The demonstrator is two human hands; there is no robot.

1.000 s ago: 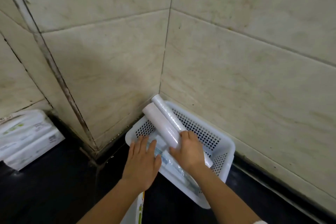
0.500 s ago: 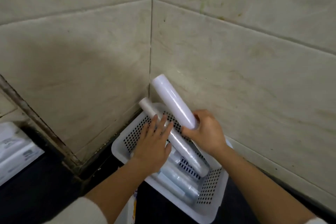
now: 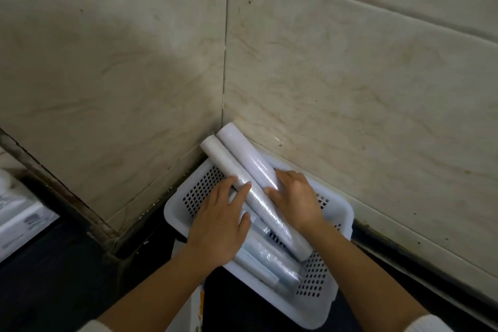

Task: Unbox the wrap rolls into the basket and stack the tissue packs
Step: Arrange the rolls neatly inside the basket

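glossy white rolls (image 3: 256, 197) lie slanted across perforated plastic basket (image 3: 336, 226).

Both forearms reach forward from bottom of view, converging. Left hand (image 3: 219, 226) palm down, fingers spread and extended flat, fingertips (image 3: 244, 187) pointing up-right, no closed grip. Right hand (image 3: 296, 199) palm down, fingers loosely curled, thumb tucked toward the left hand. Hands near each other, not touching. Pale sleeve cuffs at both lower corners.
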